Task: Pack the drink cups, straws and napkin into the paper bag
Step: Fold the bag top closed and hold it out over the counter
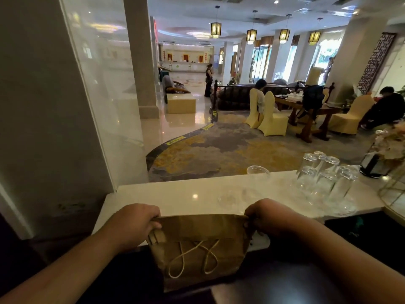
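The left hand (137,224) and right hand (266,218) each pinch an upper corner of the flat paper bag (199,249), which hangs over the near edge of the counter (175,194) (string handles dangling). Next, I judge, draw the panels apart evenly and stand it upright. A clear cup (258,172) stands beyond the bag, at the counter's far edge.

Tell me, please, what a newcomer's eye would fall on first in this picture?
Most striking is the brown paper bag at bottom centre, gripped at its top corners by the left hand and right hand against the pale counter. To the right stands a cluster of upturned clear glasses; an upright clear cup sits near the counter's far edge.
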